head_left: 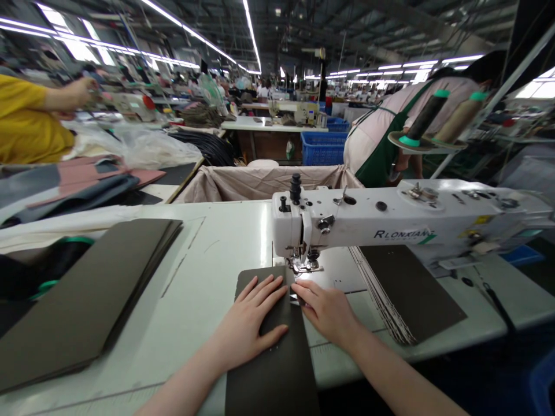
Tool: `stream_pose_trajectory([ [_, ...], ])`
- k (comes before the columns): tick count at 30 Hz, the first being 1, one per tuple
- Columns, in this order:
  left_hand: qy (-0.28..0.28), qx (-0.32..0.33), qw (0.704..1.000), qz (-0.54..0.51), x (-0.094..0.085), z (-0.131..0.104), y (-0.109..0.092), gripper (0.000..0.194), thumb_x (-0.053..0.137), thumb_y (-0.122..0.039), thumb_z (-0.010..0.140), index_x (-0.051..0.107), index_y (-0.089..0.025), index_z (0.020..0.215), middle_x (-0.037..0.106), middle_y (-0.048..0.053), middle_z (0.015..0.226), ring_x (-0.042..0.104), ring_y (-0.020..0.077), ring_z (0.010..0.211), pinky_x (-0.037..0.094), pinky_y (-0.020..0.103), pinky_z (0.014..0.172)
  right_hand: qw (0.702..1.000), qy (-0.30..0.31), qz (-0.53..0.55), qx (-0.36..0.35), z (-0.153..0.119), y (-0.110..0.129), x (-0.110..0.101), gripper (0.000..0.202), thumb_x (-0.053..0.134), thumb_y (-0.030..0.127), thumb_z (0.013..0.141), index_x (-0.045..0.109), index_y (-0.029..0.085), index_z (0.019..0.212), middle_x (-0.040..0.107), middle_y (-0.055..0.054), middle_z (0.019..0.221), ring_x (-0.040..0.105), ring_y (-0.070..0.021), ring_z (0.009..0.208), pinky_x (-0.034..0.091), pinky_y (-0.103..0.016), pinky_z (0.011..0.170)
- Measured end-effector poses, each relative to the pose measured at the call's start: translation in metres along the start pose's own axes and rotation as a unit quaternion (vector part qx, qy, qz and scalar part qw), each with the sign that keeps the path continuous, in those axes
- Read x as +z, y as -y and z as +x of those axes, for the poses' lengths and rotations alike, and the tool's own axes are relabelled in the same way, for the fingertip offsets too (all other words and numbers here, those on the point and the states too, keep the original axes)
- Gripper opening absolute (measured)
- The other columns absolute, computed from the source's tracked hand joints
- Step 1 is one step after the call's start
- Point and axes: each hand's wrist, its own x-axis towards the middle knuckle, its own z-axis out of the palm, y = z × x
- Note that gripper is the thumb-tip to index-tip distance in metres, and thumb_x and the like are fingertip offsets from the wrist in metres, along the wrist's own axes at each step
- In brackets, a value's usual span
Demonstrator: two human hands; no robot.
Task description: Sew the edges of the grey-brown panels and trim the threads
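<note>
A dark olive panel (277, 370) lies on the pale green table, its far end by the needle of the white sewing machine (347, 214). Flat on that panel, with fingers spread, rests my left hand (249, 323). My right hand (325, 309) is at the panel's right edge, just in front of the presser foot (307, 266). Its fingers are closed around small metal snips (295, 299), whose blades show between the two hands. The snips' handle is hidden under the fingers.
Stacks of olive panels lie at left (95, 289) and right (411, 289). Behind the table hangs a beige cloth bin (260, 182). Thread cones (427, 118) stand at upper right. A person in a green apron (385, 133) bends beyond the machine; a yellow sleeve (26, 121) shows at left.
</note>
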Motion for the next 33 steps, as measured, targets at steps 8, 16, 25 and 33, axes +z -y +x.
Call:
stream_pose_trajectory([
  [8, -0.008, 0.0, 1.0, -0.016, -0.0039, 0.0016, 0.0019, 0.062, 0.055, -0.046, 0.089, 0.036, -0.031, 0.147, 0.036, 0.001, 0.154, 0.031, 0.0268, 0.142, 0.02, 0.051, 0.119, 1.0, -0.003, -0.003, -0.003, -0.001, -0.0001, 0.0008, 0.046, 0.047, 0.022, 0.093, 0.047, 0.027, 0.138, 0.048, -0.003, 0.145, 0.06, -0.0224, 0.112, 0.049, -0.035, 0.093],
  [16, -0.01, -0.006, 1.0, -0.026, -0.006, 0.0004, 0.0021, 0.06, 0.056, -0.043, 0.089, 0.038, -0.031, 0.145, 0.037, 0.001, 0.154, 0.03, 0.0276, 0.143, 0.018, 0.053, 0.119, 1.0, -0.008, -0.009, -0.001, 0.0008, -0.0001, 0.0025, 0.048, 0.048, 0.02, 0.092, 0.047, 0.027, 0.139, 0.05, -0.002, 0.143, 0.06, -0.0211, 0.111, 0.049, -0.033, 0.092],
  [25, -0.024, -0.002, 0.999, -0.029, -0.0058, -0.0006, 0.0036, 0.056, 0.056, -0.038, 0.089, 0.042, -0.031, 0.143, 0.04, 0.002, 0.152, 0.032, 0.0286, 0.142, 0.017, 0.054, 0.119, 1.0, -0.012, -0.006, 0.0, -0.0006, -0.0008, 0.0043, 0.049, 0.048, 0.019, 0.091, 0.046, 0.029, 0.139, 0.05, -0.001, 0.143, 0.06, -0.021, 0.111, 0.049, -0.034, 0.092],
  [33, -0.01, -0.016, 0.999, -0.029, -0.0082, 0.0016, 0.0027, 0.055, 0.055, -0.038, 0.089, 0.042, -0.033, 0.142, 0.04, 0.0, 0.152, 0.031, 0.0271, 0.142, 0.015, 0.055, 0.12, 1.0, -0.016, -0.003, -0.002, -0.0003, -0.0018, 0.0044, 0.048, 0.048, 0.019, 0.091, 0.046, 0.029, 0.138, 0.05, 0.0, 0.143, 0.06, -0.0205, 0.111, 0.049, -0.033, 0.09],
])
